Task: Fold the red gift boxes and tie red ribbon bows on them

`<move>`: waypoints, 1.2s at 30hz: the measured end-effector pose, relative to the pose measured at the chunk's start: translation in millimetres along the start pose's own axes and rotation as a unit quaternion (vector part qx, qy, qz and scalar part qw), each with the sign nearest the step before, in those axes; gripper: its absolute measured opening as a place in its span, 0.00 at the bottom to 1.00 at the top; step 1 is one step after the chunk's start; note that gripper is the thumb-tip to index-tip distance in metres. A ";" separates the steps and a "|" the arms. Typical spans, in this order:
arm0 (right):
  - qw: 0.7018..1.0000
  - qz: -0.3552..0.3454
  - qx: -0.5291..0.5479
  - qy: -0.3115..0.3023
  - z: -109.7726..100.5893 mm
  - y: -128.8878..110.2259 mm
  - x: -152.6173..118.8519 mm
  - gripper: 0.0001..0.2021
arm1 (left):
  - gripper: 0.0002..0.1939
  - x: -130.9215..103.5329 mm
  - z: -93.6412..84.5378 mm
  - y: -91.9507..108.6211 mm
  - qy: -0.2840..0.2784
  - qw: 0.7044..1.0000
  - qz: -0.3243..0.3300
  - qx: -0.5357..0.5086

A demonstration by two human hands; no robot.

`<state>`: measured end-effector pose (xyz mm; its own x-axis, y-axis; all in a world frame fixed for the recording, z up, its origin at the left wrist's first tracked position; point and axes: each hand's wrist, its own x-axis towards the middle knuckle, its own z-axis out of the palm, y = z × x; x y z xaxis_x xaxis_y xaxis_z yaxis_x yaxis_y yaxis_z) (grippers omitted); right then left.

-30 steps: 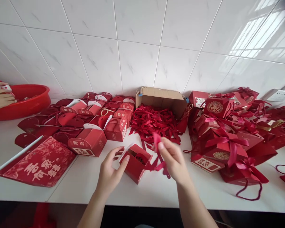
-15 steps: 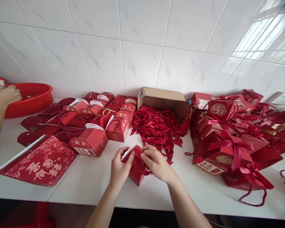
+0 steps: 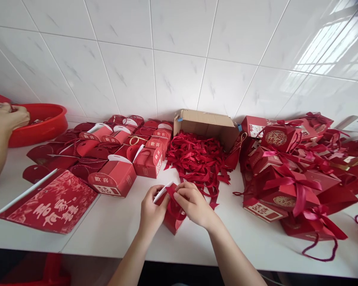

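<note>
A small red gift box [image 3: 173, 224] sits on the white table in front of me, its upper part between my hands. My left hand [image 3: 155, 210] pinches the box's upright flap, whose white inner side shows at the top. My right hand [image 3: 195, 204] is closed on a red ribbon [image 3: 172, 188] at the top of the box, and a loop of it hangs down the near side. Part of the box is hidden by my fingers. Just beyond lies a heap of loose red ribbons [image 3: 196, 155], spilling from a cardboard box [image 3: 207, 117].
Several red gift boxes [image 3: 111, 176] and a red bag [image 3: 52, 206] with white lettering lie left. Ribbon-tied boxes [image 3: 289, 190] are piled right. At far left, another person's hands [image 3: 10, 117] are over a red basin [image 3: 47, 131]. A tiled wall closes off the back.
My right fingers have shifted slightly at the ribbon, and its end stands up more between my hands. The other person's hands have moved a little to the right.
</note>
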<state>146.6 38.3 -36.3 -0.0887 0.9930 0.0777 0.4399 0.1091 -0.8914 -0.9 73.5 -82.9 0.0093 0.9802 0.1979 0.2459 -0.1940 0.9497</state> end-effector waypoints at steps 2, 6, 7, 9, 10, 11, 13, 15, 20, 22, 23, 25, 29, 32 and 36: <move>1.000 0.000 -0.003 -0.001 0.3 -0.1 0.5 0.20 | 0.13 -0.2 -0.6 -0.4 -0.001 1.000 0.001 0.000; 1.000 0.002 -0.024 -0.010 0.0 -1.7 2.9 0.20 | 0.13 -1.2 -1.1 -1.9 -0.002 1.000 0.003 -0.003; 1.000 0.002 -0.029 -0.013 -0.2 -2.4 3.8 0.20 | 0.12 -1.8 -0.9 -2.4 -0.003 1.000 0.003 -0.004; 0.999 0.001 -0.037 -0.022 -0.9 -3.6 6.0 0.20 | 0.12 -3.4 -0.2 -3.9 -0.004 1.000 0.004 -0.010; 0.999 0.000 -0.042 -0.028 -1.3 -4.0 7.2 0.19 | 0.12 -4.4 0.3 -4.8 -0.004 1.000 0.004 -0.013; 0.998 0.001 -0.047 -0.034 -1.6 -4.4 8.5 0.19 | 0.12 -5.4 1.0 -5.8 -0.004 1.000 0.004 -0.017; 0.997 0.002 -0.058 -0.047 -2.2 -5.0 11.3 0.20 | 0.11 -7.6 2.5 -7.8 -0.006 1.000 0.004 -0.026; 0.996 0.002 -0.069 -0.054 -2.4 -5.4 13.8 0.20 | 0.10 -9.9 4.2 -9.2 -0.010 0.999 0.005 -0.039; 0.993 -0.017 -0.095 -0.067 -2.9 -6.6 17.4 0.17 | 0.09 -17.1 6.7 -8.2 -0.024 0.996 0.009 -0.080; 0.993 -0.032 -0.094 -0.071 -4.6 -6.7 17.5 0.15 | 0.10 -21.0 5.4 -6.9 -0.039 0.992 0.001 -0.124; 0.992 -0.044 -0.092 -0.076 -5.9 -6.5 17.3 0.14 | 0.10 -22.8 4.1 -6.0 -0.051 0.987 0.000 -0.154; 0.989 -0.077 -0.085 -0.096 -8.9 -5.6 17.1 0.13 | 0.12 -25.3 0.9 -3.4 -0.073 0.975 0.006 -0.208; 0.981 -0.125 -0.069 -0.132 -13.5 -2.1 17.8 0.12 | 0.18 -22.0 -4.4 4.4 -0.093 0.980 -0.021 -0.173; 0.985 -0.135 -0.033 -0.105 -16.3 1.1 16.1 0.08 | 0.19 -14.5 -8.8 6.8 -0.103 0.987 -0.040 -0.112; 0.988 -0.128 0.047 0.070 -28.6 11.1 -4.7 0.09 | 0.17 -6.4 -30.6 -8.0 -0.080 0.995 -0.035 -0.038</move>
<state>177.5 36.2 -33.8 -0.0594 0.9304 0.3616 0.3328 0.3600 -0.8716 -32.6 67.5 -84.3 0.1507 0.9840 0.0951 0.1765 -0.1214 0.9768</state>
